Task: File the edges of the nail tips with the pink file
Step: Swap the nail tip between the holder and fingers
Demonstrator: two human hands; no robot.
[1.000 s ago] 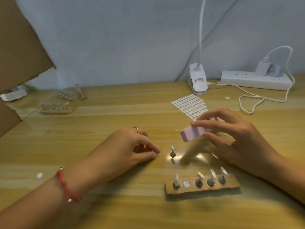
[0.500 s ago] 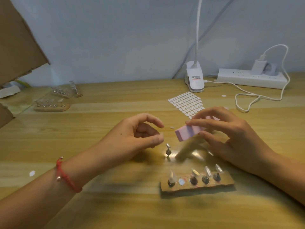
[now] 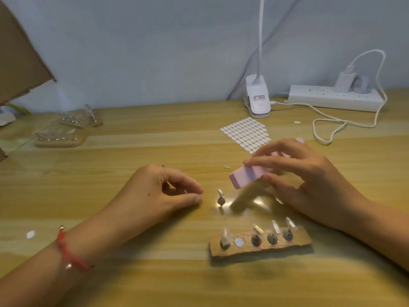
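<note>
My right hand [image 3: 309, 185] grips the pink file [image 3: 247, 177], a block, between thumb and fingers and holds it tilted above the table. Just left of and below the file's end, a single nail tip on a small dark stand [image 3: 220, 198] sits upright on the wood. My left hand [image 3: 159, 196] rests on the table left of that stand, its fingers loosely curled and its thumb and index tips slightly apart, holding nothing. A cardboard holder [image 3: 261, 249] in front carries several more nail tips on stands.
A sheet of white oval stickers [image 3: 245, 131] lies behind the file. Clip lamp base [image 3: 257, 100], power strip [image 3: 334, 97] and a looping white cable [image 3: 327, 129] stand at the back right. Two more nail holders [image 3: 59, 138] and cardboard sit at the far left.
My left hand lifted and spread its fingers half a second ago, then came back down beside the single nail stand. The right hand keeps the pink file in about the same place.
</note>
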